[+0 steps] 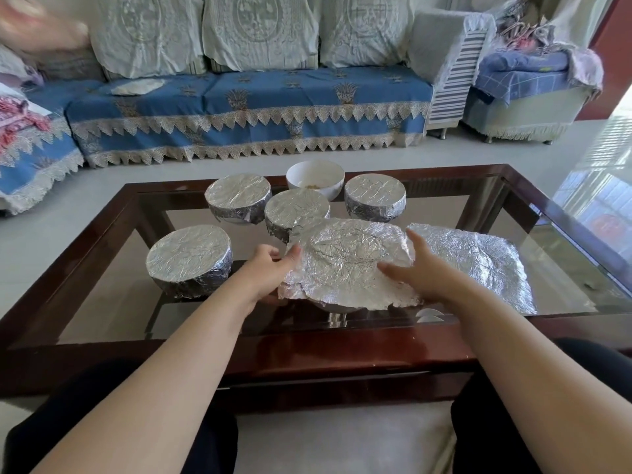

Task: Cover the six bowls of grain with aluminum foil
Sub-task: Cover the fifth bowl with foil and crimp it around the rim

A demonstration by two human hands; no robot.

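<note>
My left hand (pixel 273 265) pinches the foil sheet (pixel 349 265) on the near bowl (pixel 337 306); right hand (pixel 415 268) presses flat, fingers spread. Far bowl (pixel 315 179) uncovered.

**Glass-topped coffee table and what stands on it**

A low rectangular coffee table with a dark reddish-brown wooden frame (pixel 102 230) and a clear glass top carries everything. Four round bowls tightly wrapped in crinkled aluminium foil stand on the glass: one at the near left (pixel 189 263), one at the far left (pixel 238 199), one in the middle (pixel 297 211), one at the far right (pixel 375 198). An uncovered white ceramic bowl (pixel 315 179) stands at the far edge, with a little grain in its bottom. A loose foil sheet (pixel 349 261) is draped over another bowl near the front. A flat crumpled foil sheet (pixel 478 265) lies on the glass to its right.
</note>
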